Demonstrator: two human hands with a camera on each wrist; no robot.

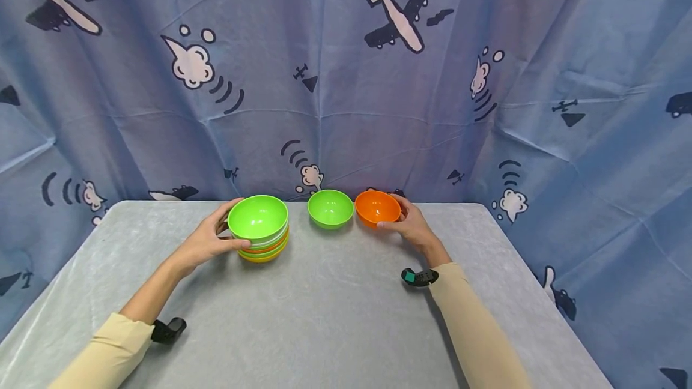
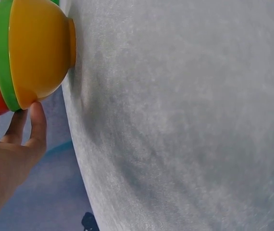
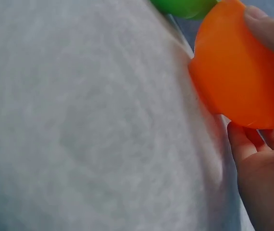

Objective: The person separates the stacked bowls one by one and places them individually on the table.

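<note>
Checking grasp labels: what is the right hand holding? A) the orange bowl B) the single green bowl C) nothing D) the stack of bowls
A: in the head view the right hand curls its thumb and fingers round the orange bowl, while the left hand holds the stack of bowls and the single green bowl stands untouched between them.

Stack of bowls [image 1: 261,230], green on top, upright; orange bowl [image 1: 377,207] upright, far edge.
</note>
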